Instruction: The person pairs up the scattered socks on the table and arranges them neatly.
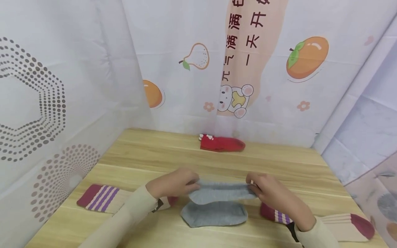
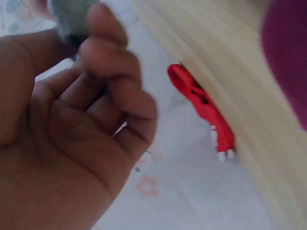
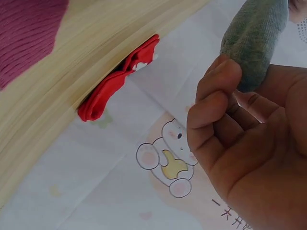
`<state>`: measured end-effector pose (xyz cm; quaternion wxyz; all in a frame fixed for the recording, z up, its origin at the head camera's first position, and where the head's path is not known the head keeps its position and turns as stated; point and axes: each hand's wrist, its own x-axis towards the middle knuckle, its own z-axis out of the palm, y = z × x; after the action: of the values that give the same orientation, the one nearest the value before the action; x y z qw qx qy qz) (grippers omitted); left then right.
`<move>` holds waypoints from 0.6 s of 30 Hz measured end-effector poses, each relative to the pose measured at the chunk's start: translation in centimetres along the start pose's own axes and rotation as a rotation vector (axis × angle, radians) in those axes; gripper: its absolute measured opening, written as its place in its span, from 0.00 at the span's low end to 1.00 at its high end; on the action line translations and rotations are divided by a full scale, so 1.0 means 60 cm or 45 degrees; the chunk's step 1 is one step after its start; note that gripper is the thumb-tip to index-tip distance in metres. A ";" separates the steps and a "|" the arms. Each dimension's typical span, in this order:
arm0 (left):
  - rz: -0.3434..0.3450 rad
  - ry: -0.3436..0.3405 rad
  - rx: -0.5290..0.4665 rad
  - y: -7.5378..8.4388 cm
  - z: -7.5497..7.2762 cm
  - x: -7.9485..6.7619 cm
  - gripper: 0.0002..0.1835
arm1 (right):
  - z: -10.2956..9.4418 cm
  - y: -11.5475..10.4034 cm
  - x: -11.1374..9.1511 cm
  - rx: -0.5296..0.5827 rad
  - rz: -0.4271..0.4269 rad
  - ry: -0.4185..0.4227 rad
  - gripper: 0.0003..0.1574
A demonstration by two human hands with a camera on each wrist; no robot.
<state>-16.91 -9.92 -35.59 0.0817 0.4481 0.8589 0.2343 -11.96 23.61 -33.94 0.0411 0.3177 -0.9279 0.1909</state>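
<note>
A light grey sock [image 1: 221,191] is stretched sideways between both hands in the head view. My left hand [image 1: 176,182] pinches its left end between thumb and fingers, while the right hand [image 1: 269,188] pinches the right end. Just below it, a second grey sock [image 1: 217,214] lies flat on the wooden table [image 1: 161,165]. The left wrist view shows one end of the held grey sock [image 2: 72,19] at the fingertips. More of that sock [image 3: 254,43] shows in the right wrist view, gripped between thumb and curled fingers.
A folded red sock [image 1: 221,143] lies at the table's back edge, by the printed curtain [image 1: 173,120]. Under the left forearm lies a cream sock [image 1: 102,198] with purple stripes and a maroon end. A similar cream and maroon sock [image 1: 344,227] lies under the right wrist.
</note>
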 end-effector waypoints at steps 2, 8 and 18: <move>0.006 -0.029 0.014 0.013 -0.001 -0.004 0.17 | 0.002 -0.006 -0.001 -0.018 -0.025 0.010 0.12; 0.009 -0.084 0.072 0.041 -0.002 0.000 0.17 | 0.006 -0.008 -0.009 -0.036 0.001 0.002 0.11; -0.066 -0.223 0.144 0.044 0.008 -0.013 0.17 | 0.022 -0.024 -0.012 -0.051 -0.003 -0.100 0.08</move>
<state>-14.37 -9.08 -34.78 0.1371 0.4484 0.8715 0.1433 -10.47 22.46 -34.84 0.0111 0.3253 -0.9320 0.1595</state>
